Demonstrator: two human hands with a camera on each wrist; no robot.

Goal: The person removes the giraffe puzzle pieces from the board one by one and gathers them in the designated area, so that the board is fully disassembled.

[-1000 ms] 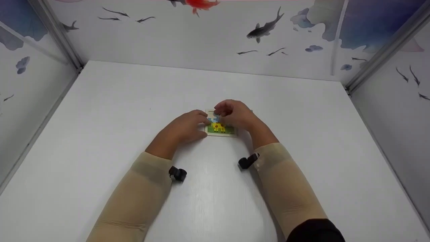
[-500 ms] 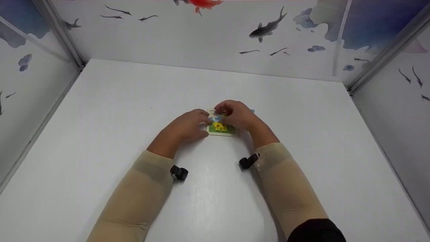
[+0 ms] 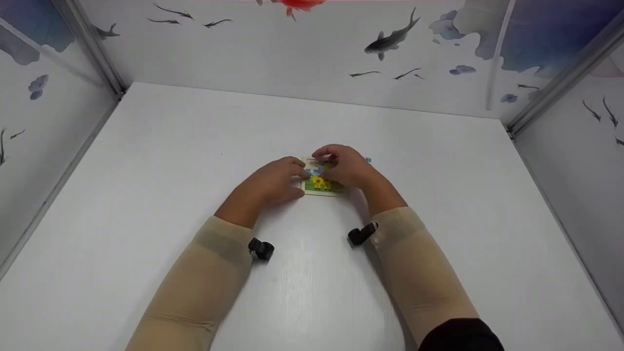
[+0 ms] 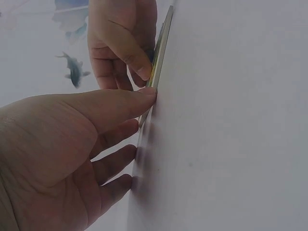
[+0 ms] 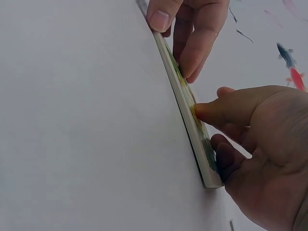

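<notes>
A small jigsaw puzzle (image 3: 322, 191) in a pale wooden tray lies on the white table, showing a yellow giraffe on green. My left hand (image 3: 273, 181) holds its left side, thumb at the near corner and a fingertip on the picture. My right hand (image 3: 348, 168) arches over the upper right part, covering much of it. In the right wrist view, the right thumb (image 5: 211, 111) touches the yellow part of the picture beside the tray's edge (image 5: 180, 106), with the other fingers bent behind. Whether a piece sits between the right fingertips, I cannot tell.
A small light blue bit (image 3: 368, 160) peeks out past the back of the right hand. The white table (image 3: 302, 287) is bounded by a back wall (image 3: 292, 58) printed with fish, side panels and metal corner posts. Black wrist cameras sit on both sleeves.
Both hands keep nearly the same pose on the puzzle. The light blue bit beside the right hand shows more than a second ago. The head view has shifted slightly.
</notes>
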